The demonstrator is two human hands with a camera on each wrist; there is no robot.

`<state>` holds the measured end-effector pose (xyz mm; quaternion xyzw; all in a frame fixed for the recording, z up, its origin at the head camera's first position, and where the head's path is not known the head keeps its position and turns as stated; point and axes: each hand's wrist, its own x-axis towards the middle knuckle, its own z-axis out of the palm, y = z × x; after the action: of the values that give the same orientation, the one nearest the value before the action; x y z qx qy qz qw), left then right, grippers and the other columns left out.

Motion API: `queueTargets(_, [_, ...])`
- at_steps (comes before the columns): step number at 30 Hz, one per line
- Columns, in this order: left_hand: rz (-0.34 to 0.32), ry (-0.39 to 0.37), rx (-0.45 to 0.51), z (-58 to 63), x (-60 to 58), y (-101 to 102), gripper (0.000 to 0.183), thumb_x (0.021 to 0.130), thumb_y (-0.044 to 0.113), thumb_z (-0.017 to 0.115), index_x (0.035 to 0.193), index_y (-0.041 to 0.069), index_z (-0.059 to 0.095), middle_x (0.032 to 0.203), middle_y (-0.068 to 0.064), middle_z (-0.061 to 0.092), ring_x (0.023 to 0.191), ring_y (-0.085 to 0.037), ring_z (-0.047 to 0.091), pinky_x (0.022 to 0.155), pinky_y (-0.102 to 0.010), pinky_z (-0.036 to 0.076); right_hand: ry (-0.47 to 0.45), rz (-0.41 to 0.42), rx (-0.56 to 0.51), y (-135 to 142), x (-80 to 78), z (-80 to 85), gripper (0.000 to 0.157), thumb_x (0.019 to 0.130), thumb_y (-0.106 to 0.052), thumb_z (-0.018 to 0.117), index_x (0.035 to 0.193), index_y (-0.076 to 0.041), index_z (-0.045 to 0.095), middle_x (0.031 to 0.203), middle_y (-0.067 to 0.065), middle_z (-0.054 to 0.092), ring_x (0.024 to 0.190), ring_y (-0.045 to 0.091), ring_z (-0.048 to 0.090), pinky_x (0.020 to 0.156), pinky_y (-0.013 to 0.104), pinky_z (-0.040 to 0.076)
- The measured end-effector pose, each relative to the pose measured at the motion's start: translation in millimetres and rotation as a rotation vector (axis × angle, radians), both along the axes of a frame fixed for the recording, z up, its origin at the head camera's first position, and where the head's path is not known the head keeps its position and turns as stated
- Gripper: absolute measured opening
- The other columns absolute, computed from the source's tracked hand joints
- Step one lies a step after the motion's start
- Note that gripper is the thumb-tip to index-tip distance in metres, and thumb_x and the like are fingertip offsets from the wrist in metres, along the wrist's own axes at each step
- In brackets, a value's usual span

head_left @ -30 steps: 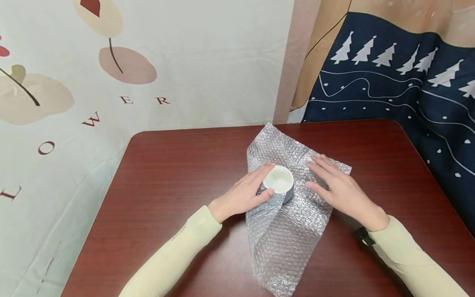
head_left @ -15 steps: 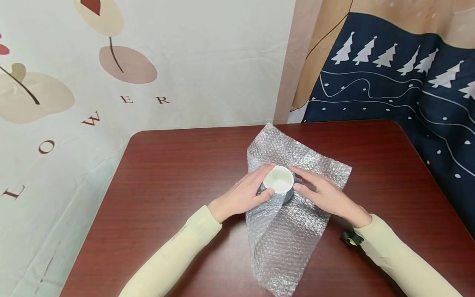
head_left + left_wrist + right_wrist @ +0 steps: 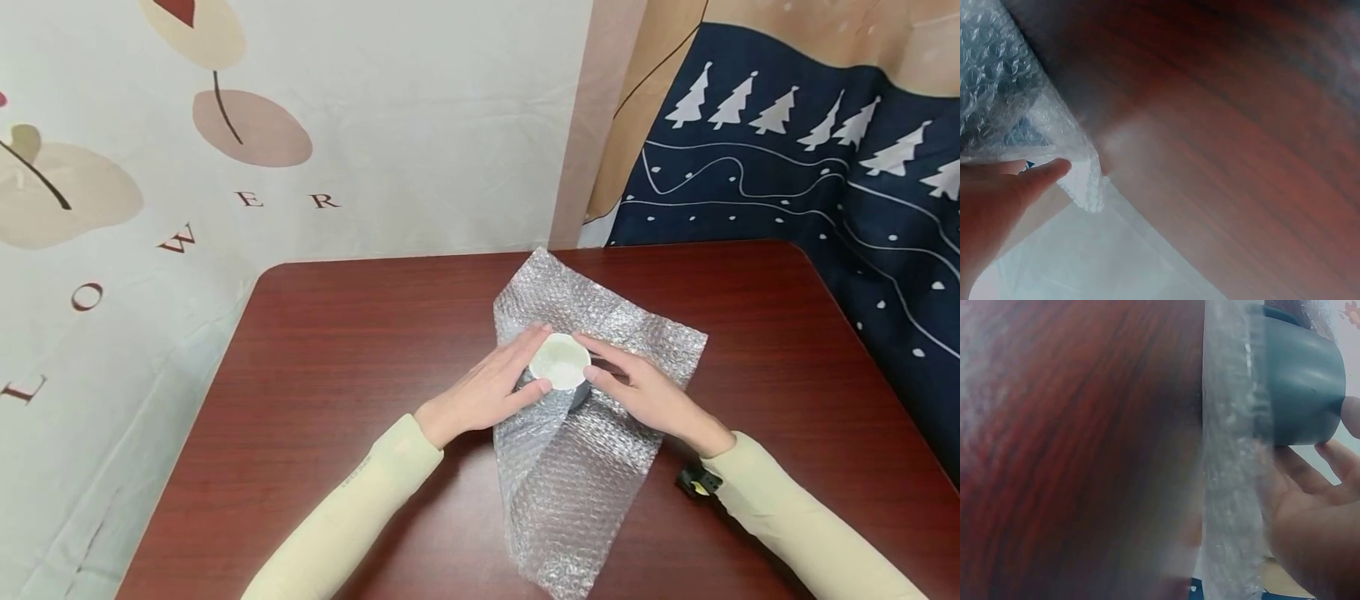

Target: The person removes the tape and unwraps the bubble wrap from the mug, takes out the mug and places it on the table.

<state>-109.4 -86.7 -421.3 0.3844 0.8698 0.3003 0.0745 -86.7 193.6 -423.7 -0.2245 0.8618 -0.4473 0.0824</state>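
Cup (image 3: pixel 560 361) is standing mouth-up on a silvery bubble wrap sheet (image 3: pixel 585 483), pale inside, dark teal outside; sheet is lying cornerwise on the reddish wooden table (image 3: pixel 337 358), spare running toward the person and off to far right, presumably leaving slack all round the cup. Left hand (image 3: pixel 491 383) is pressing a folded-up flap (image 3: pixel 528 437) of the wrap to the cup's left side, thumb at near rim, fingers along far rim, all looking nearly straight; likely because the plastic is springy and would be flopping back. Right hand (image 3: pixel 641 385) is touching the cup opposite, thumb and fingers spread, not curling round; probably bracing it against sliding under the left-side push. Left wrist view is cropping and blurring that hand; can't call exact fingertip contact there.
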Motion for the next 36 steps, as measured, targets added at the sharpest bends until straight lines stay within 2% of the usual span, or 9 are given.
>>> queueTargets(6, [0.036, 0.013, -0.025, 2.7, 2.2, -3.8, 0.079, 0.106, 0.066, 0.029, 0.168, 0.020, 0.011, 0.174, -0.012, 0.007, 0.159, -0.028, 0.010, 0.123, -0.062, 0.020, 0.000, 0.008, -0.012, -1.5, -0.6, -0.2, 0.056, 0.107, -0.032, 0.060, 0.159, -0.023, 0.044, 0.159, 0.003, 0.046, 0.143, 0.028, 0.047, 0.111, 0.055, 0.044])
queueTargets(9, [0.059, 0.082, -0.038, 5.1, 4.5, -4.0, 0.078, 0.106, 0.066, 0.030, 0.168, 0.021, 0.018, 0.174, -0.010, 0.003, 0.159, -0.035, 0.006, 0.121, -0.067, 0.017, 0.000, 0.012, -0.016, -1.7, -1.3, -0.3, 0.056, 0.107, -0.032, 0.059, 0.160, -0.022, 0.043, 0.160, 0.003, 0.046, 0.143, 0.028, 0.047, 0.111, 0.055, 0.044])
queueTargets(11, [0.057, 0.155, -0.033, 7.5, 5.8, -3.9, 0.071, 0.108, 0.061, 0.037, 0.166, 0.020, 0.028, 0.174, -0.011, 0.006, 0.158, -0.038, 0.007, 0.121, -0.068, 0.017, 0.002, 0.012, -0.017, -1.4, -1.7, -0.5, 0.055, 0.107, -0.031, 0.059, 0.159, -0.022, 0.044, 0.160, 0.003, 0.046, 0.143, 0.028, 0.047, 0.110, 0.055, 0.045])
queueTargets(15, [0.019, 0.317, 0.017, 10.5, 7.3, -3.7, 0.049, 0.106, 0.042, 0.058, 0.149, 0.020, 0.058, 0.169, -0.012, 0.027, 0.157, -0.037, 0.019, 0.121, -0.065, 0.020, 0.011, 0.014, -0.012, -1.2, -1.9, -0.1, 0.055, 0.107, -0.030, 0.059, 0.159, -0.022, 0.044, 0.159, 0.005, 0.047, 0.141, 0.028, 0.050, 0.108, 0.054, 0.047])
queueTargets(18, [-0.016, 0.397, 0.063, 11.1, 8.8, -4.2, 0.033, 0.101, 0.032, 0.068, 0.131, 0.019, 0.074, 0.158, -0.010, 0.048, 0.152, -0.034, 0.033, 0.121, -0.063, 0.024, 0.014, 0.017, -0.007, -1.6, -2.0, 0.4, 0.055, 0.107, -0.031, 0.059, 0.159, -0.022, 0.044, 0.158, 0.006, 0.048, 0.139, 0.029, 0.052, 0.106, 0.054, 0.048])
queueTargets(22, [-0.045, 0.442, 0.105, 10.2, 10.2, -4.2, 0.028, 0.099, 0.029, 0.071, 0.123, 0.016, 0.078, 0.142, -0.008, 0.064, 0.146, -0.030, 0.044, 0.121, -0.059, 0.028, 0.009, 0.013, 0.000, -1.4, -1.9, 0.7, 0.055, 0.107, -0.032, 0.059, 0.159, -0.022, 0.044, 0.158, 0.006, 0.048, 0.139, 0.029, 0.052, 0.107, 0.054, 0.048])
queueTargets(28, [-0.096, 0.538, 0.147, 11.1, 11.4, 1.7, 0.031, 0.096, 0.027, 0.075, 0.122, 0.011, 0.078, 0.133, -0.007, 0.070, 0.139, -0.029, 0.053, 0.118, -0.057, 0.035, 0.015, 0.009, 0.003, -0.3, -1.0, 0.3, 0.055, 0.107, -0.031, 0.060, 0.159, -0.021, 0.045, 0.157, 0.007, 0.050, 0.138, 0.029, 0.053, 0.107, 0.055, 0.048])
queueTargets(31, [-0.132, 0.549, 0.150, 12.9, 12.7, 7.4, 0.034, 0.093, 0.029, 0.078, 0.121, 0.009, 0.078, 0.127, -0.005, 0.073, 0.133, -0.026, 0.059, 0.117, -0.055, 0.037, 0.025, 0.013, 0.000, 0.1, -0.6, -0.8, 0.054, 0.107, -0.029, 0.060, 0.159, -0.020, 0.045, 0.156, 0.009, 0.050, 0.138, 0.031, 0.053, 0.105, 0.056, 0.049])
queueTargets(36, [-0.141, 0.485, 0.150, 13.9, 15.1, 12.7, 0.033, 0.092, 0.026, 0.081, 0.119, 0.007, 0.078, 0.118, -0.003, 0.076, 0.125, -0.023, 0.064, 0.118, -0.052, 0.036, 0.036, 0.020, 0.008, -0.3, -1.1, -0.2, 0.054, 0.107, -0.027, 0.060, 0.158, -0.018, 0.045, 0.156, 0.010, 0.050, 0.139, 0.033, 0.051, 0.107, 0.057, 0.047])
